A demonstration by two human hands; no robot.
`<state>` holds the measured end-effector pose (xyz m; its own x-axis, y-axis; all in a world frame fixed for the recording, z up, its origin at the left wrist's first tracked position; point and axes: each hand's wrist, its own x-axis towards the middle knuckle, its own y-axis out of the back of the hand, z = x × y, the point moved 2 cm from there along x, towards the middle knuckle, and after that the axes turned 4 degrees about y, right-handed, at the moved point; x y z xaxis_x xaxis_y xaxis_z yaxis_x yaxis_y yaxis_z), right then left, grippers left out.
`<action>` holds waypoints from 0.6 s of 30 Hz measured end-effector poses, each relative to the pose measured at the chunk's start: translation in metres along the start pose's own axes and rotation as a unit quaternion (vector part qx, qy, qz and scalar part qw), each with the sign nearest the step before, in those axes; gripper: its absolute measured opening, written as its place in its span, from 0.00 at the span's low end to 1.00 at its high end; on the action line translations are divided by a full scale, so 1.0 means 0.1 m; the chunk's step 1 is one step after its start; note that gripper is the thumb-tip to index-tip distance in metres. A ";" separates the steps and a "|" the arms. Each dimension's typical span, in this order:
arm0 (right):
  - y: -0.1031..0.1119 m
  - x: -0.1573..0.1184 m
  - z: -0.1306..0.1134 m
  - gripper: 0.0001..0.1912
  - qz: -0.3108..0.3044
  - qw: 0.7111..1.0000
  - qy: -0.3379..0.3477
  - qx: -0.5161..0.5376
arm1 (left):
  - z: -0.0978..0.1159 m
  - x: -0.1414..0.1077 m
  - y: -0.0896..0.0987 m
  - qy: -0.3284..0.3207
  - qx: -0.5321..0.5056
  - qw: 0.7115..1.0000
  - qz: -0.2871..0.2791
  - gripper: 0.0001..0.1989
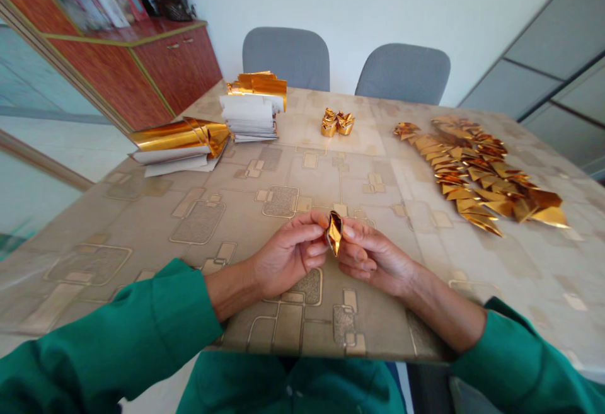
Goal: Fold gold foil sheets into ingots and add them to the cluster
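Observation:
Between my two hands, just above the near part of the table, is a small folded piece of shiny gold paper [334, 232]. My left hand [288, 253] pinches its left edge with thumb and fingers. On the opposite edge, my right hand [378, 253] grips it the same way. The piece stands upright and looks partly opened, with a dark hollow near its top. Farther off, beyond my hands, a few finished-looking crumpled gold paper shapes [337, 123] sit close together on the table.
Rows of folded gold paper pieces [467, 168] spread over the table's right side. At the back left stand a stack of gold and white paper sheets [249, 115] and a rolled gold bundle [182, 140]. Two grey chairs [286, 55] line the far edge of the patterned table [227, 193].

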<state>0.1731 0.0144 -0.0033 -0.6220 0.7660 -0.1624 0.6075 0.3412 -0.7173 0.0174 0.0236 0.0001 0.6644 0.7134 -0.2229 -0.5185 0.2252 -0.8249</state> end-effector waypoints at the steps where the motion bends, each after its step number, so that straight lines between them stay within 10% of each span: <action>1: 0.00 0.00 0.00 0.08 -0.001 1.000 -0.001 0.002 | 0.00 0.00 0.00 -0.004 0.009 1.000 0.004 0.08; 18: 0.02 0.05 0.04 0.10 0.026 1.000 -0.016 0.003 | -0.03 0.00 0.01 -0.029 0.099 0.991 0.087 0.15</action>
<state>0.1688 0.0170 -0.0083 -0.6052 0.7645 -0.2219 0.6370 0.2978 -0.7110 0.0187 0.0217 -0.0019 0.5269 0.7885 -0.3171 -0.7212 0.2174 -0.6578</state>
